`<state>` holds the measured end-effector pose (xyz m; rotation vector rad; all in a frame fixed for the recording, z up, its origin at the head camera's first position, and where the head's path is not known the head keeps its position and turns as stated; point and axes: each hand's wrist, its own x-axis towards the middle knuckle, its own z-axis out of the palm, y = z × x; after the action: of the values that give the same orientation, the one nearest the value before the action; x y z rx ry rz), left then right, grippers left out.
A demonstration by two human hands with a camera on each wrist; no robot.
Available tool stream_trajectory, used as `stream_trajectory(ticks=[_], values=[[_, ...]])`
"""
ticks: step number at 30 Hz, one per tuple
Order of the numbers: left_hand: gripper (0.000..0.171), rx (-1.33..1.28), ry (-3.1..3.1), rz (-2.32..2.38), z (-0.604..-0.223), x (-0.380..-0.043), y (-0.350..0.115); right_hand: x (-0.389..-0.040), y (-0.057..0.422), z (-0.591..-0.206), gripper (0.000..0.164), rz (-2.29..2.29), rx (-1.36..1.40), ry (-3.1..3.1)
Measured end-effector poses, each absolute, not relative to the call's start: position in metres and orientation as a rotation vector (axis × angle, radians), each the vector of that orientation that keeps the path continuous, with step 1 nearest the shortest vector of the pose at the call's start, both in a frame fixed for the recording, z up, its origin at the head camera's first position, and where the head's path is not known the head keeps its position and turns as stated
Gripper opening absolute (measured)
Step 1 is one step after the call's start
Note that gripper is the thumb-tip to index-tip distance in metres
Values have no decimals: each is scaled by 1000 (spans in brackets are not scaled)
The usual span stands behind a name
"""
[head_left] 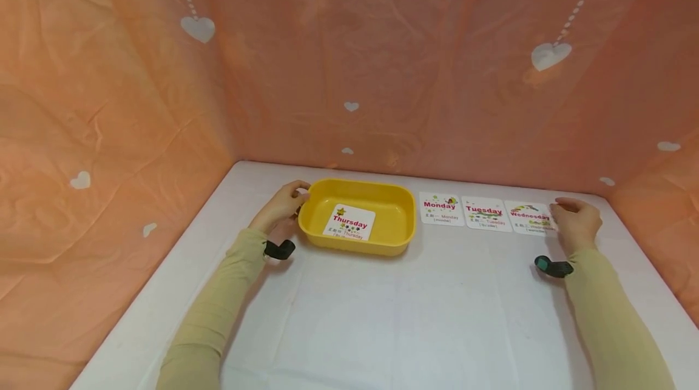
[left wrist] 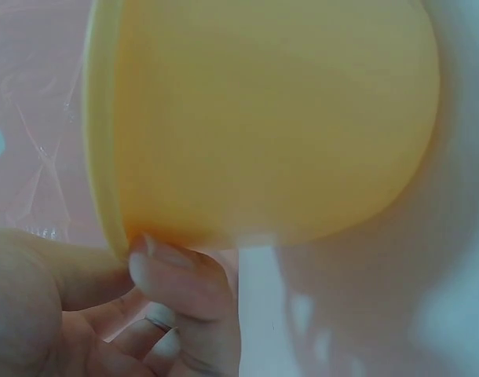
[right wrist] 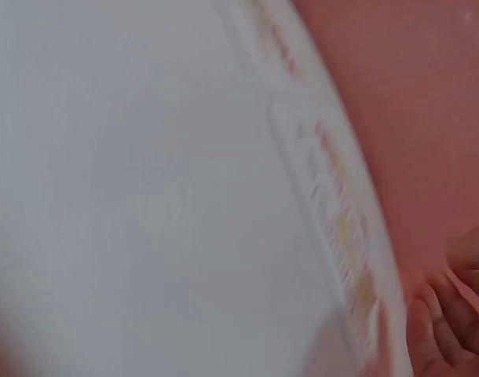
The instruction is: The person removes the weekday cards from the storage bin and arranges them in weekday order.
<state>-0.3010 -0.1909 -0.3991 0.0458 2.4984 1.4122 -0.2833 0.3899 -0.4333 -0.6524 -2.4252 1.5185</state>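
Note:
A yellow plastic basin (head_left: 357,245) stands on the table, with a Thursday card (head_left: 350,222) lying inside it toward the left. My left hand (head_left: 280,207) pinches the basin's left rim; the left wrist view shows the thumb and a finger meeting at its edge. Right of the basin lie a Monday card (head_left: 441,208), a Tuesday card (head_left: 486,214) and a Wednesday card (head_left: 530,218) in a row. Beside the right edge of the Wednesday card is my right hand (head_left: 580,224), its fingers loosely bent. Nothing shows in its grasp; whether a fingertip touches the card I cannot tell.
White cloth covers the table (head_left: 415,317). A pinkish-orange curtain (head_left: 382,62) with white hearts rises right behind the basin and cards, and continues on both sides. Each wrist carries a small black camera mount (head_left: 554,267).

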Motion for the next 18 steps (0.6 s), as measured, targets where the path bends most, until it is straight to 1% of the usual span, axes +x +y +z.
stream_trajectory(ticks=[5,11,18], values=[[34,52,2513,1397,-398,-302,-191,-286,376,-419,46,1774,-458,-2319],[33,44,2547,1379,-397,-302,-191,-288,350,-405,53,2047,-230,-2310],[34,44,2537,1359,-394,-302,-188,-291,307,-391,52,2081,-9,-2451]])
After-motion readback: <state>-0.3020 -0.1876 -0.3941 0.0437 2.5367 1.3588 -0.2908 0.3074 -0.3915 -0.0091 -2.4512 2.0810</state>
